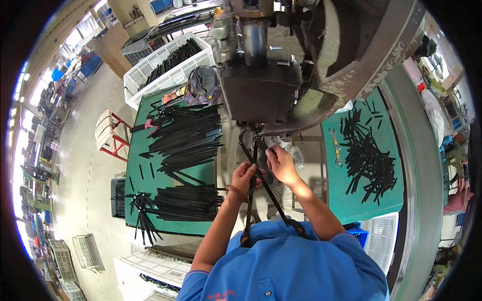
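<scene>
Clenched: left hand [244, 176] and right hand [281, 164] each grasp long black tongs [261, 186], tips apparently at press die [261, 131]. Risk: fingers near ram, tongs slipping; workpiece itself hidden.

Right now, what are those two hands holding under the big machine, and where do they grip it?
Both hold long black metal strips. The left hand grips one strip partway along; the right hand holds the other strip near its upper end, under the press.
</scene>
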### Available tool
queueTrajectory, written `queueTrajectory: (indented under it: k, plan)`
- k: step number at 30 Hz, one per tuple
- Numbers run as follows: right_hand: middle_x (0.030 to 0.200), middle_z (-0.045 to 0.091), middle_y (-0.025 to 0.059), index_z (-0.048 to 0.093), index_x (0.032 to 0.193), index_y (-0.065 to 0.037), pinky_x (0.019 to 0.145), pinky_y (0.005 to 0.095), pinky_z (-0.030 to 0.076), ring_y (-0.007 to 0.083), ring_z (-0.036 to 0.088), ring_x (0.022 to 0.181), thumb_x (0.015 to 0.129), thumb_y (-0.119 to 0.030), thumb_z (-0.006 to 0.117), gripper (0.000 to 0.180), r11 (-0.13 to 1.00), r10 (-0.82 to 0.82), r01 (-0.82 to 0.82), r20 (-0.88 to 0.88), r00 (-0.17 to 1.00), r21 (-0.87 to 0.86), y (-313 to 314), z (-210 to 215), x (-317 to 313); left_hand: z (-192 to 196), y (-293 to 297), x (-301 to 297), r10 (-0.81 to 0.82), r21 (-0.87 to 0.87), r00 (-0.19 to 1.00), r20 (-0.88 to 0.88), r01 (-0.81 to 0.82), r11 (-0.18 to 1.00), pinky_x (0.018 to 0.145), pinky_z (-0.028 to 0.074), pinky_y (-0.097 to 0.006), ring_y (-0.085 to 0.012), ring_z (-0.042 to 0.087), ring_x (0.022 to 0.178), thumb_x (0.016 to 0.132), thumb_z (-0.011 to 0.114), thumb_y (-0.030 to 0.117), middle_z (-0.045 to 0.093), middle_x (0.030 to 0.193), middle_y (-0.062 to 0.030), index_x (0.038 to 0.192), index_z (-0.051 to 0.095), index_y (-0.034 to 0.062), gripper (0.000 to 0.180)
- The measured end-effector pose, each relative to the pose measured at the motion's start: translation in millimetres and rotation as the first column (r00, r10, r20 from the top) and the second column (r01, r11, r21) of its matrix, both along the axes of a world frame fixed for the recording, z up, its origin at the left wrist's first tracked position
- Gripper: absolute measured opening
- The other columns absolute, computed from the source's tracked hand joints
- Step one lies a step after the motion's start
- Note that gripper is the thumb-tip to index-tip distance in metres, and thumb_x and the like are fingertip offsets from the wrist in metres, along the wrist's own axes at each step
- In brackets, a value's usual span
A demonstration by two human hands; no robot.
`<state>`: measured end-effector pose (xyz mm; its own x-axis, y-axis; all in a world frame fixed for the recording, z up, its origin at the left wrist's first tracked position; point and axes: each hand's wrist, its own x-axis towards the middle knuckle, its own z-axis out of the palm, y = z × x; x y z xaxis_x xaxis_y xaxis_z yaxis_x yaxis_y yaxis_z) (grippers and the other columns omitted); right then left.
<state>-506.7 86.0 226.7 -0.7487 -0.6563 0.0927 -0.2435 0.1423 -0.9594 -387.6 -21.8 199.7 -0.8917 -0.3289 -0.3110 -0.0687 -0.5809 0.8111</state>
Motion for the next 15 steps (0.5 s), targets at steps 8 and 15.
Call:
queueTrajectory:
  k: [8, 15]
  plan:
    - [0.053, 0.048, -0.0006, 0.052, 0.083, -0.002, 0.040, 0.0219, 0.030, 0.0046, 0.040, 0.044, 0.092, -0.018, 0.048, 0.019, 0.994, -0.111, 0.094, 0.399, 0.910, 0.062, -14.7, -5.8, 3.4, 2.7, -4.5, -1.1, -0.062, -0.066, 0.997, 0.047, 0.065, 0.996, 0.043, 0.044, -0.022, -0.0081, 0.053, 0.050, 0.093, 0.047, 0.022, 0.065, 0.081, -0.0090, 0.096, 0.046, 0.0084, 0.014]
    - [0.065, 0.061, 0.0061, 0.052, 0.090, 0.000, 0.032, 0.0234, 0.031, 0.0090, 0.041, 0.035, 0.094, -0.020, 0.044, 0.021, 0.998, -0.055, 0.038, 0.396, 0.917, 0.051, 39.8, 3.4, 28.6, 10.5, -10.6, 0.3, -0.110, -0.149, 0.992, 0.066, 0.119, 0.982, 0.042, 0.042, -0.023, -0.0097, 0.053, 0.050, 0.092, 0.046, 0.025, 0.064, 0.081, -0.0083, 0.095, 0.046, 0.0068, 0.019]
